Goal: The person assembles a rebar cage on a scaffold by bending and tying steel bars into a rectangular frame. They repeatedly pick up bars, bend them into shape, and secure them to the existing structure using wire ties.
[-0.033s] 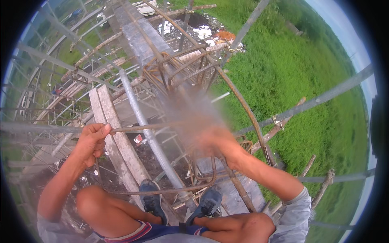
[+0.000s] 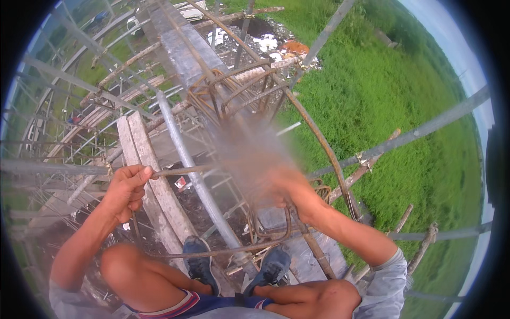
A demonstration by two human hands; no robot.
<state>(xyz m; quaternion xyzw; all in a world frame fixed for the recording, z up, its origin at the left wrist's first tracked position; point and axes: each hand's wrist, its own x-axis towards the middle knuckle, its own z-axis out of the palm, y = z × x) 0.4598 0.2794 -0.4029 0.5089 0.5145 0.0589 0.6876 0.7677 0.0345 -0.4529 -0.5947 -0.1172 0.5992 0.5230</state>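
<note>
The left hand has its fingers curled around one corner of a bent rebar hoop, thumb along the top; the right hand reaches in at the blurred centre of view, and I cannot tell whether its fingers grasp anything. The hoop hangs in front of the crouched person's knees, its lower bar passing just above the shoes in view. Beyond it run a grey metal pipe and two planks, with green grass filling the right side.
</note>
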